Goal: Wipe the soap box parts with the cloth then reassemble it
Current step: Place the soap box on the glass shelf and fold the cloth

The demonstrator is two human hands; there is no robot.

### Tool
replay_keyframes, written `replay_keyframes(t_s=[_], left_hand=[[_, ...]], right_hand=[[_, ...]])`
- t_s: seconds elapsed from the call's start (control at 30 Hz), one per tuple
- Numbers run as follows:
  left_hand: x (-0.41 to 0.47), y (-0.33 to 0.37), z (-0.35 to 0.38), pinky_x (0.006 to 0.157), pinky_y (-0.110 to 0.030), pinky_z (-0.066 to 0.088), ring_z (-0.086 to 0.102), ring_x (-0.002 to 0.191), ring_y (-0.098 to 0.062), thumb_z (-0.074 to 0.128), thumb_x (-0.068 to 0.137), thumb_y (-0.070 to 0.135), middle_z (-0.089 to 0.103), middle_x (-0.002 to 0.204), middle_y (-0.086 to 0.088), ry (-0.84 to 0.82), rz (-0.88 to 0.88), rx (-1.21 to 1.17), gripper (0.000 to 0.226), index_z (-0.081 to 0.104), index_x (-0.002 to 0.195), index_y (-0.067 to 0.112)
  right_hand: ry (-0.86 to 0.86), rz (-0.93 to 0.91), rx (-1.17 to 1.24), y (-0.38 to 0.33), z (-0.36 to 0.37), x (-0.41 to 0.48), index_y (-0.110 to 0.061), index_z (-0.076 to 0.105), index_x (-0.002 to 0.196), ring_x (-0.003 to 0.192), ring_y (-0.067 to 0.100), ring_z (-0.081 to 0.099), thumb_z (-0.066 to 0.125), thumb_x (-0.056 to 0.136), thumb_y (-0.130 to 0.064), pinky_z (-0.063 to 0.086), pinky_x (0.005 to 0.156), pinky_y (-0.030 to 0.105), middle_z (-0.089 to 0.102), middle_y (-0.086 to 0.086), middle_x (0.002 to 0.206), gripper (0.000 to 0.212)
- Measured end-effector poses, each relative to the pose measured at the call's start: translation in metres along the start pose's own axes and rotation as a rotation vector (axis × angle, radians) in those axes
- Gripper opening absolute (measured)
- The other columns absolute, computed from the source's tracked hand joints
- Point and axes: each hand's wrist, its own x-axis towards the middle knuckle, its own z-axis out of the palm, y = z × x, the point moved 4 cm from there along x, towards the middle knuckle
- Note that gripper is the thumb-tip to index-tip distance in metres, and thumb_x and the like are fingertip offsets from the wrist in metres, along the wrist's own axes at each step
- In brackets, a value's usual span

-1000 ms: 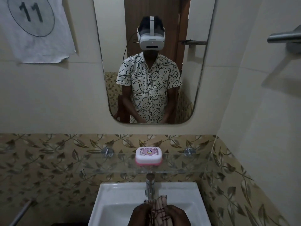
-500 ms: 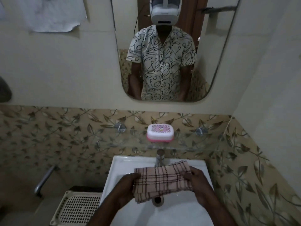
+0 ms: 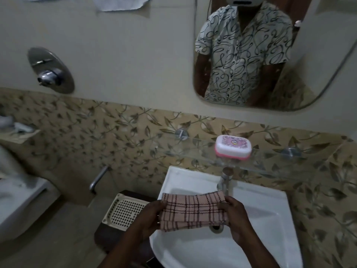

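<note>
A folded pink checked cloth [image 3: 193,210] is stretched between my two hands over the white sink [image 3: 270,229]. My left hand [image 3: 152,217] grips its left end and my right hand [image 3: 234,213] grips its right end. The soap box [image 3: 233,147], white lid with a pink patterned top on a pink base, stands closed on the glass shelf [image 3: 270,157] above the tap, well beyond both hands.
A chrome tap [image 3: 225,179] rises at the sink's back edge. A cream perforated basket [image 3: 125,209] sits left of the sink. The wall mirror [image 3: 270,55] shows a person in a patterned shirt. A chrome wall valve [image 3: 50,70] is at upper left.
The view has swung down and to the left. My hands have spread the bunched cloth out flat between them. The soap box has stayed on the shelf.
</note>
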Motion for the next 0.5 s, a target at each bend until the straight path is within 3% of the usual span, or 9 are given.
replay_keyframes(t_s=[0.1, 0.2, 0.37, 0.5], left_hand=[[0.005, -0.001, -0.046, 0.079, -0.041, 0.055, 0.07, 0.09, -0.033, 0.051, 0.097, 0.018, 0.076, 0.102, -0.019, 0.155, 0.039, -0.008, 0.027, 0.07, 0.108, 0.002], [0.013, 0.01, -0.103, 0.068, -0.034, 0.055, 0.07, 0.077, -0.028, 0.059, 0.094, 0.016, 0.077, 0.089, -0.015, 0.255, 0.058, 0.004, 0.021, 0.071, 0.102, 0.002], [0.049, 0.037, -0.211, 0.042, -0.021, 0.051, 0.068, 0.05, -0.014, 0.059, 0.091, -0.001, 0.074, 0.062, -0.005, 0.383, 0.089, 0.094, 0.011, 0.07, 0.091, 0.003], [0.095, 0.037, -0.285, 0.057, -0.025, 0.052, 0.063, 0.073, -0.023, 0.059, 0.089, -0.004, 0.07, 0.084, -0.02, 0.457, 0.098, 0.247, 0.013, 0.071, 0.095, -0.008]], right_hand=[[-0.04, 0.016, -0.01, 0.014, 0.051, 0.007, -0.003, 0.07, 0.097, 0.082, 0.032, 0.068, 0.054, 0.087, 0.008, 0.055, 0.07, 0.04, 0.074, 0.016, 0.091, 0.022], [-0.072, 0.041, -0.047, 0.03, 0.112, 0.018, -0.008, 0.07, 0.096, 0.09, 0.034, 0.068, 0.052, 0.088, 0.006, 0.056, 0.075, 0.044, 0.074, 0.014, 0.095, 0.024], [-0.071, 0.105, -0.117, 0.063, 0.222, 0.042, -0.013, 0.07, 0.093, 0.088, 0.031, 0.07, 0.051, 0.086, 0.007, 0.059, 0.075, 0.044, 0.074, 0.012, 0.097, 0.028], [-0.045, 0.086, -0.227, 0.111, 0.305, 0.068, -0.012, 0.067, 0.112, 0.102, 0.031, 0.066, 0.055, 0.084, 0.005, 0.055, 0.089, 0.05, 0.07, 0.01, 0.111, 0.035]])
